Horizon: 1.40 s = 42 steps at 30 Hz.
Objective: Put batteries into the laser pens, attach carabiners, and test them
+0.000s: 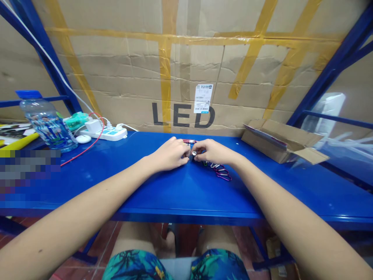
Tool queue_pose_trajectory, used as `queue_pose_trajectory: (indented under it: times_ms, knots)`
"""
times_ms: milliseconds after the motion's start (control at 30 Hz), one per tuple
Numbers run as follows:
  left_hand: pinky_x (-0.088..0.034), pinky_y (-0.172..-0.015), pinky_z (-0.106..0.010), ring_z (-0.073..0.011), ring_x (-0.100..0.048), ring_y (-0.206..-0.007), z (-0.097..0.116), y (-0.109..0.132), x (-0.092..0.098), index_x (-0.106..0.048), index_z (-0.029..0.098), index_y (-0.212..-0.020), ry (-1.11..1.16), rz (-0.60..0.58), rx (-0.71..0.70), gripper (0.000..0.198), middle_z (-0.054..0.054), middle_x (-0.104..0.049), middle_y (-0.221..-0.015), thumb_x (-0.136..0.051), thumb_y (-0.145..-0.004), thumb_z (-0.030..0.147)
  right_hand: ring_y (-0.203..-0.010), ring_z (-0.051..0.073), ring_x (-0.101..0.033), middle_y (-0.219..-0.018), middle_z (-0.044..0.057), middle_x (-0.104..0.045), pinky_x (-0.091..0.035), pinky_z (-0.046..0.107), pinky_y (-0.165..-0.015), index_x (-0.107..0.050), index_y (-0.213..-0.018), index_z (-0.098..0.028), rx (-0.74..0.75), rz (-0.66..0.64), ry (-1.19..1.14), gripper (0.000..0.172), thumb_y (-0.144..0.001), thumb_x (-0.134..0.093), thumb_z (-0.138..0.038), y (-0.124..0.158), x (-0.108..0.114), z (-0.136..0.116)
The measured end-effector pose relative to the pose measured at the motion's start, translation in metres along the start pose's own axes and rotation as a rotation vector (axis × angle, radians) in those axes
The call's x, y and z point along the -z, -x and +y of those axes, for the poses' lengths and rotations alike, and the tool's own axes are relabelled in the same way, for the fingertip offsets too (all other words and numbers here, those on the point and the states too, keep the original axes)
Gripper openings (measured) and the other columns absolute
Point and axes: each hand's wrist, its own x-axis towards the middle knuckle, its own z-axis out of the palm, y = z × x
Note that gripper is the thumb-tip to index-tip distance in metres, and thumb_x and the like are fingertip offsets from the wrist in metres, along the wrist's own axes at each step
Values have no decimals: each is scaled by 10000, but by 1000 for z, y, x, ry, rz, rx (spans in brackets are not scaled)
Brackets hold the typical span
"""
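My left hand (173, 154) and my right hand (210, 151) are close together over the middle of the blue table, with a small gap between the fingertips. The left fingers are curled closed, and whatever is in them is hidden. Pinched in the right fingers is a small round piece with a white or silvery end (194, 153). Several carabiners lie in a row below the right hand, partly hidden by it; the nearest is a purple carabiner (223, 175). Behind the hands, thin red sticks like pencils (189, 141) lie across the table, partly covered by the fingers.
The blue table (175, 194) backs onto a large taped carton (125, 77). At left stand a water bottle (48, 124), a white power strip (112, 134) and a red cable (93, 147). An open cardboard box (271, 142) sits at right, beside blue frame posts.
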Motion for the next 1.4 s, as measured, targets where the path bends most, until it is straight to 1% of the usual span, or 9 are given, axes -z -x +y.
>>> queue_pose_trajectory:
  times_ms: [100,167,300,600,767,900,1033,1167,1400]
  knots:
    - [-415,-785,-333,-205,-619,-848,0,-1,2,-646,173,-880,22,169,1,111,-53,-692,-876,-567,-903,248,-688,141,-552,-733,-13,-638,-412,253,-639,-671,-828,-170,-20,-4,-17,138,-712,-596,-168,0,0,2]
    - [-443,-782,-317,-196,-633,-854,0,-1,1,-643,171,-905,74,220,-21,113,-54,-699,-905,-554,-920,239,-679,140,-550,-729,-12,-636,-410,256,-632,-656,-820,-169,-19,-15,-41,134,-706,-586,-165,0,-1,3]
    - [-486,-828,-314,-192,-646,-916,2,-1,-4,-651,162,-955,169,208,-81,131,-73,-692,-983,-527,-939,200,-697,145,-573,-756,0,-656,-419,261,-642,-643,-832,-168,5,-28,-84,147,-704,-571,-160,0,-1,3]
    - [-520,-814,-311,-177,-652,-894,1,-2,-8,-688,167,-894,223,263,-131,171,-78,-704,-945,-524,-943,163,-691,155,-617,-726,7,-671,-461,274,-657,-623,-808,-169,-18,-40,-153,114,-702,-584,-158,0,-2,5]
    - [-514,-861,-337,-193,-648,-941,0,3,-6,-726,172,-978,198,213,-180,219,-90,-699,-1010,-517,-950,228,-693,163,-652,-731,19,-691,-503,285,-668,-634,-821,-168,-64,-53,-271,128,-695,-619,-185,-1,-1,10]
    - [-477,-867,-369,-216,-620,-955,-4,3,-1,-715,160,-1052,85,200,-105,258,-101,-695,-1026,-490,-935,207,-678,165,-658,-725,27,-693,-508,278,-644,-637,-822,-165,-71,-52,-274,130,-708,-667,-220,-2,0,12]
    - [-409,-881,-417,-269,-552,-1005,-8,5,5,-742,191,-1002,-76,59,-34,256,-96,-697,-998,-517,-887,225,-679,163,-669,-745,21,-700,-514,279,-651,-646,-851,-171,-65,-58,-271,141,-721,-668,-224,-3,0,13]
    - [-370,-924,-409,-263,-519,-1048,-13,8,6,-759,214,-988,-55,-97,-54,261,-76,-700,-1035,-533,-857,201,-690,168,-678,-769,26,-711,-516,284,-655,-654,-872,-173,-60,-66,-261,151,-730,-663,-225,-3,-1,13]
    - [-359,-913,-394,-267,-511,-1067,-17,6,-1,-748,195,-901,-59,-170,-87,219,-84,-704,-1001,-531,-893,167,-676,161,-672,-754,22,-712,-509,275,-641,-652,-854,-176,-73,-60,-278,144,-714,-664,-208,-3,-1,11]
